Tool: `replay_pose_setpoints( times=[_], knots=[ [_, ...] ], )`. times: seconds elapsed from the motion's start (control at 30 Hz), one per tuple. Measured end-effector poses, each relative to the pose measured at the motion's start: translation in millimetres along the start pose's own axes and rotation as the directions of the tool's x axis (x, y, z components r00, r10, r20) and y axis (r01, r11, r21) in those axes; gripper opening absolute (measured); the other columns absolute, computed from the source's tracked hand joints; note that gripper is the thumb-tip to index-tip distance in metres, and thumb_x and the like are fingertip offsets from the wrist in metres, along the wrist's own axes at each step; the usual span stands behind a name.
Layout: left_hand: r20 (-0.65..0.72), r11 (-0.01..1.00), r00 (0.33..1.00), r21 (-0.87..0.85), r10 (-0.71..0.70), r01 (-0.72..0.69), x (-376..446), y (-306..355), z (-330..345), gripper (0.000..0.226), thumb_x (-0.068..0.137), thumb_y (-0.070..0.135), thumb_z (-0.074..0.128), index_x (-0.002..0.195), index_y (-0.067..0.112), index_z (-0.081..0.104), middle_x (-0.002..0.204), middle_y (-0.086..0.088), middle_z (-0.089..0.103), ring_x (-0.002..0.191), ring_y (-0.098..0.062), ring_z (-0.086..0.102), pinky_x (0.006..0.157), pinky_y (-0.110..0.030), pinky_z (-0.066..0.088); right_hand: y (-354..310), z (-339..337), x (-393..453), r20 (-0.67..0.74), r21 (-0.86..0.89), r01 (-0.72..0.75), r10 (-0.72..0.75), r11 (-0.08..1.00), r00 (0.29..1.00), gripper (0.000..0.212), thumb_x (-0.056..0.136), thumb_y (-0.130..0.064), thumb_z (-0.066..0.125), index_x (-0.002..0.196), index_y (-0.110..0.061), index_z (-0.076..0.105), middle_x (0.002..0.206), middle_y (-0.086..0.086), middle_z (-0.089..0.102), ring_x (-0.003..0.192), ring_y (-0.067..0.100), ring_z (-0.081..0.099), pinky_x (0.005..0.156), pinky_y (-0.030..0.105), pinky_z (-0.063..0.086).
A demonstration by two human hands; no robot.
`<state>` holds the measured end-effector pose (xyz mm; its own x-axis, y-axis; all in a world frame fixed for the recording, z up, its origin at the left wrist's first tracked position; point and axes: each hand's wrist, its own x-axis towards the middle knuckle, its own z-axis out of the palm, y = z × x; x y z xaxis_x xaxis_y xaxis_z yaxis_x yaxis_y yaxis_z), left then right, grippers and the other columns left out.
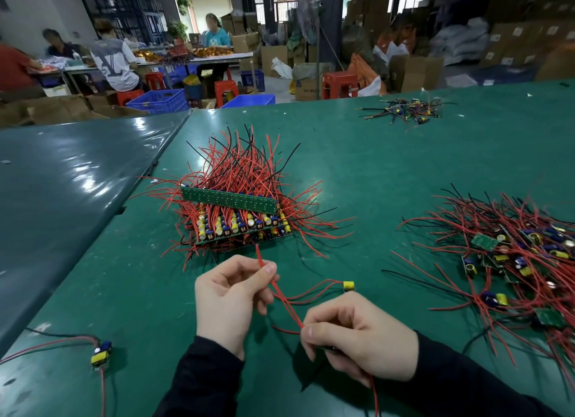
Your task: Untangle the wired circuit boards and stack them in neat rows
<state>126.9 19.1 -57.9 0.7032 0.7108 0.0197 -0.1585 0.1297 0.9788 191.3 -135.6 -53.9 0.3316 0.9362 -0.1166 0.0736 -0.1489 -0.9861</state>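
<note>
On the glossy green bench (357, 167), the left hand (230, 298) pinches thin red wires (284, 301); beyond it bristles the stacked boards (239, 220). The right hand (357, 332) grips a mostly hidden board; right, a tangled pile (510, 261).

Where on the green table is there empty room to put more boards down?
Bare green table lies between the stacked boards and the tangled pile, and left of the left hand toward a stray board. Crowded: the right edge.
</note>
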Motion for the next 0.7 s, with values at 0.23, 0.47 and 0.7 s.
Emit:
replay_pose_setpoints(
  times=[0.23,0.47,0.7],
  knots=[
    [-0.034,0.996,0.999,-0.078,-0.037,0.034,1,1,-2,0.022,0.076,-0.009,0.065,0.060,0.005,0.065,0.057,-0.013,0.064,0.037,-0.009,0.049,0.036,-0.016,0.038,0,0,-2,0.026,0.004,0.018,-0.018,1.000,0.999,0.023,0.088,-0.019,0.049,0.068,-0.013,0.057,0.033,-0.006,0.042,0.024,0.004,0.034,0.030,0.015,0.022],
    [0.002,0.976,0.992,-0.177,-0.129,0.127,2,6,1,0.013,0.082,0.011,0.061,0.075,0.000,0.064,0.056,-0.006,0.064,0.037,-0.004,0.050,0.035,-0.011,0.038,2,-2,-3,0.046,0.017,0.006,-0.007,1.000,0.999,0.025,0.092,-0.015,0.048,0.070,-0.014,0.058,0.034,-0.009,0.043,0.025,0.004,0.034,0.030,0.014,0.024],
    [-0.020,0.930,0.961,-0.258,-0.277,0.262,4,11,-2,0.023,0.088,0.008,0.056,0.065,0.008,0.052,0.049,0.000,0.058,0.031,-0.001,0.039,0.030,-0.009,0.027,2,-2,-2,0.026,-0.011,0.002,-0.002,1.000,1.000,0.023,0.090,-0.018,0.048,0.069,-0.016,0.058,0.034,-0.009,0.043,0.025,0.004,0.034,0.030,0.014,0.024]
  ],
)
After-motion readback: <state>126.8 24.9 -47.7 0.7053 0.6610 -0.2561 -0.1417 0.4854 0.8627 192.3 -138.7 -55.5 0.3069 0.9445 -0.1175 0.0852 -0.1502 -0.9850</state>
